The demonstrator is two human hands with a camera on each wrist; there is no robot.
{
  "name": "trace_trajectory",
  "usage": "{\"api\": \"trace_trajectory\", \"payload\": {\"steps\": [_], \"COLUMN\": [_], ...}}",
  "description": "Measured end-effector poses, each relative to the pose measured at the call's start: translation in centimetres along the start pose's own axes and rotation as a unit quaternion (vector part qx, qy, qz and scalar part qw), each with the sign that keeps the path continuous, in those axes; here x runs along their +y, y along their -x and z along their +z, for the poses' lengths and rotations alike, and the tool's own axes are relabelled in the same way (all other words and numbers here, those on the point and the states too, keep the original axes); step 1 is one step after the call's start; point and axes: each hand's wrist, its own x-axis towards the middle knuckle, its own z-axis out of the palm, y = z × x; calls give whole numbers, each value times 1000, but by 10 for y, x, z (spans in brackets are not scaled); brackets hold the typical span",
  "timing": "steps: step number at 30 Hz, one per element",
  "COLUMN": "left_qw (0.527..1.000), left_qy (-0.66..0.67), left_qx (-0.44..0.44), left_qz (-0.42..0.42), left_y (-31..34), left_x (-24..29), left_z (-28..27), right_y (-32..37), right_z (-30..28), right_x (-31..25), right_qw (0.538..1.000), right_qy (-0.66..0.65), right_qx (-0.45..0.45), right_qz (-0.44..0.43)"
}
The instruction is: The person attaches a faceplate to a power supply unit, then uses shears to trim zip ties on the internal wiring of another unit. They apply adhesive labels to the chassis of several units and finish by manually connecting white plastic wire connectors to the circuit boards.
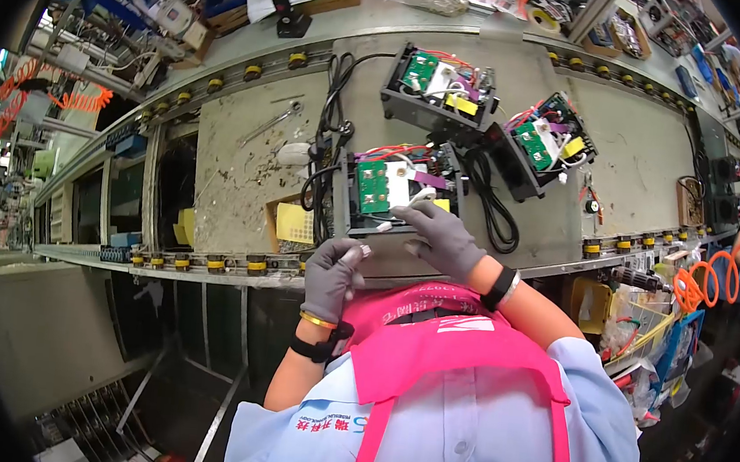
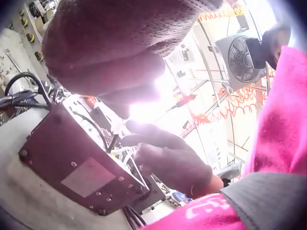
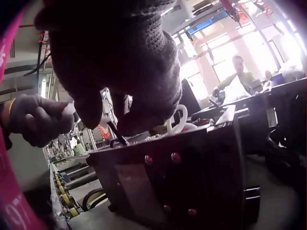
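The nearest open-topped black unit holds a green circuit board, a purple strip and loose wires. At its front left corner, my left hand pinches a small white piece, also visible between its fingertips in the right wrist view. My right hand reaches over the unit's front edge with bent fingers. In the right wrist view those fingers pinch a short black wire above the unit's wall. A white looped cable rises beside them.
Two similar units stand behind and to the right. Black cables lie left of the nearest unit and between units. A long metal tool and a box with a yellow dotted sheet lie left. Rollers line the bench edge.
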Motion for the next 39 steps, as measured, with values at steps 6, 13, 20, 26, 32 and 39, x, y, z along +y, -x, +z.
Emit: {"api": "trace_trajectory", "payload": {"steps": [6, 13, 20, 26, 32, 39], "left_qw": [1000, 997, 995, 995, 987, 974], "left_qy": [2, -32, -23, 11, 1, -52], "left_qx": [1, -58, -91, -100, -120, -133], "left_qz": [-15, -45, -22, -11, 104, 173], "left_y": [-22, -54, -65, -64, -66, -69], "left_x": [8, 5, 3, 1, -8, -16], "left_z": [-6, -6, -2, -6, -5, -11], "right_y": [-14, -14, -18, -18, -21, -20], "right_z": [37, 39, 36, 40, 40, 44], "right_x": [22, 28, 21, 25, 25, 27], "right_qw": [999, 996, 989, 988, 994, 987], "right_qy": [-35, -86, -126, -131, -95, -125], "right_qx": [-25, -2, 23, 20, -7, -4], "right_qz": [-7, 29, 72, 79, 60, 100]}}
